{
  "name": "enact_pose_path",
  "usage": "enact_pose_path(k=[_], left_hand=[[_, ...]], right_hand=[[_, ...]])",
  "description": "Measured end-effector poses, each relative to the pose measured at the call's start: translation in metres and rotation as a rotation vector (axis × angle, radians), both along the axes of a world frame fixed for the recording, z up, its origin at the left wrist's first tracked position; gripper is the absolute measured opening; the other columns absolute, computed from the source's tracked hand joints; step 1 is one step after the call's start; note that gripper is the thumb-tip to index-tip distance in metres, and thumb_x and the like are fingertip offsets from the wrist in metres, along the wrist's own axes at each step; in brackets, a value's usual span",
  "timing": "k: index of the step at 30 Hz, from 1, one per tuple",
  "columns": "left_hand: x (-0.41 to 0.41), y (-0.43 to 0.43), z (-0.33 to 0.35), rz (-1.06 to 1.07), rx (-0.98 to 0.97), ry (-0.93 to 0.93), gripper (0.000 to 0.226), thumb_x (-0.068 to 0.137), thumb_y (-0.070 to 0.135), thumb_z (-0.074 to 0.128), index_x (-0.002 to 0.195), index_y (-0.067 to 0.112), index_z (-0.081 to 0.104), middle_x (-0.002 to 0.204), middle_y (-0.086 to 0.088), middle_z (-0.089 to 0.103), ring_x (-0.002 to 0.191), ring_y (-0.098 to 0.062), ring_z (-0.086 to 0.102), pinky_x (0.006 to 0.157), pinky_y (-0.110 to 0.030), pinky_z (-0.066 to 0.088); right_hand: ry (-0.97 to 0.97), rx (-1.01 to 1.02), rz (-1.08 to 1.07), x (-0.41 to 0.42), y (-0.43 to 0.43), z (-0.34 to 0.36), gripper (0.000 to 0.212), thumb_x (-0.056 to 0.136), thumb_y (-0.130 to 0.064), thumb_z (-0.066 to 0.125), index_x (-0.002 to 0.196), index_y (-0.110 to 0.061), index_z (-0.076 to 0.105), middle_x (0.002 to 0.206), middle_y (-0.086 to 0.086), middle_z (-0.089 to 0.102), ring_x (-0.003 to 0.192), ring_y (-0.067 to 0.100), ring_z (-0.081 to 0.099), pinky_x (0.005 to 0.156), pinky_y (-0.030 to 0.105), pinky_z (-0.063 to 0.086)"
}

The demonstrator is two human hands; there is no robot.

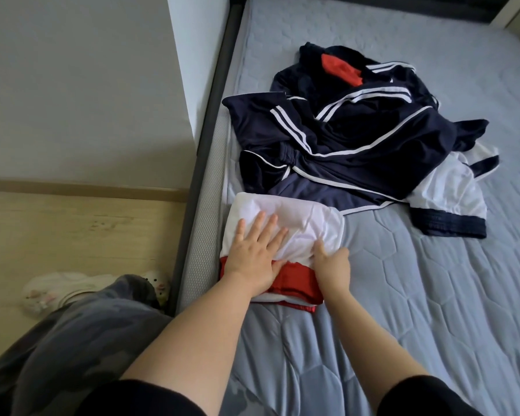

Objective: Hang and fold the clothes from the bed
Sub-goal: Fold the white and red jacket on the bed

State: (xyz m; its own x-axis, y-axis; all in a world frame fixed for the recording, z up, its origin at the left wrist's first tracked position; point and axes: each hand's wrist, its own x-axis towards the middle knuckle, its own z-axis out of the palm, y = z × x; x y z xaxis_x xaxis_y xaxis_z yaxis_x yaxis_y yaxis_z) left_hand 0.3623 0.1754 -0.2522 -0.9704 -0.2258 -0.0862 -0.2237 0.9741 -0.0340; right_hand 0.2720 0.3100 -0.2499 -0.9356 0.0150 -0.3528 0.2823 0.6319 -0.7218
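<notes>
White cloth with a shiny red band makes up the folded garment [297,217], which lies on the bed [433,295] near its left edge, right in front of me. As far as I can tell its long axis runs away from me, leaning slightly to the right. The red end points back toward me and the white end touches the pile of navy clothes [357,139].

Of my hands, the left hand [255,259] lies flat on the white part, fingers straight and spread, palm over the seam where white meets red. My right hand [330,265] is at the garment's right side, fingers curled and pinching the white fabric there.

The navy pile, striped in white, sprawls across the middle of the mattress with a red piece [342,70] showing at its far end. A white top with navy trim [451,193] pokes out from under its right side.

To the left, beyond the dark bed frame [204,145], are the wooden floor [72,229], a white slipper [57,289] and my grey trouser leg [72,340].
</notes>
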Motion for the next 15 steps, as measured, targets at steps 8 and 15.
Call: enact_pose_path(k=[8,15], left_hand=[[0.001,-0.007,0.006,-0.038,-0.014,-0.043,0.066,0.096,0.057,0.011,0.149,0.027,-0.014,0.158,-0.003,-0.02,0.143,-0.026,-0.024,0.112,-0.054,-0.014],[0.011,-0.01,0.032,0.048,0.139,0.045,0.058,0.101,0.044,0.016,0.149,0.031,-0.014,0.159,0.0,-0.016,0.146,-0.02,-0.017,0.116,-0.048,-0.005]], right_hand=[[-0.289,-0.171,-0.066,-0.006,-0.007,0.012,0.054,0.08,-0.059,0.059,0.093,-0.007,0.055,0.083,0.004,0.06,0.082,0.023,0.06,0.077,0.037,0.05],[-0.242,-0.3,-0.117,0.004,-0.015,0.051,0.062,0.09,-0.048,0.055,0.122,0.005,0.053,0.113,0.017,0.062,0.093,0.028,0.057,0.075,0.031,0.04]])
